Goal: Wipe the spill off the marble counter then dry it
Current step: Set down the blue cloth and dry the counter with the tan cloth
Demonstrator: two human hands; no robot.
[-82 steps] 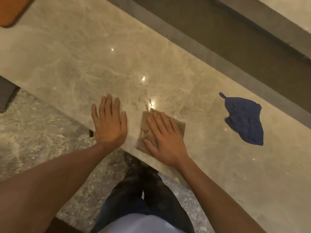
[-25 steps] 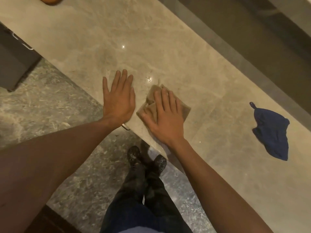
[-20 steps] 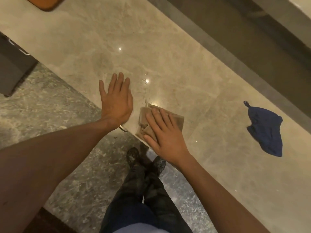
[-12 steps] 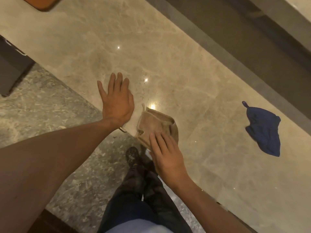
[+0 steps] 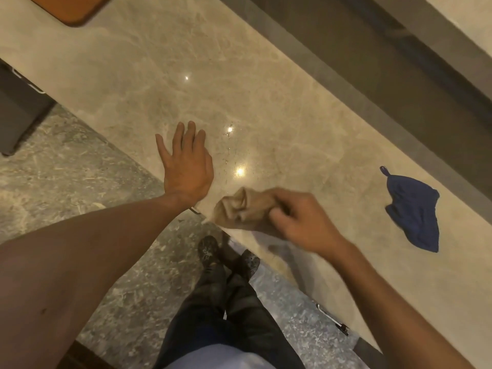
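Marble counter [image 5: 266,102] running diagonally, glossy, reflecting two light spots, faint droplets glinting just beside the left hand [image 5: 186,163]. Left hand lying flat, fingers spread wide, palm pressing near the front edge, gripping nothing. Right hand [image 5: 300,219] curling closed around a bunched tan cloth [image 5: 239,209], lifting it at the counter's front edge, slightly blurred. Blue cloth [image 5: 412,211] lying crumpled on the counter, well apart to the right. Orange board [image 5: 72,9] showing at the top left corner. Grey stone floor [image 5: 66,169] below.
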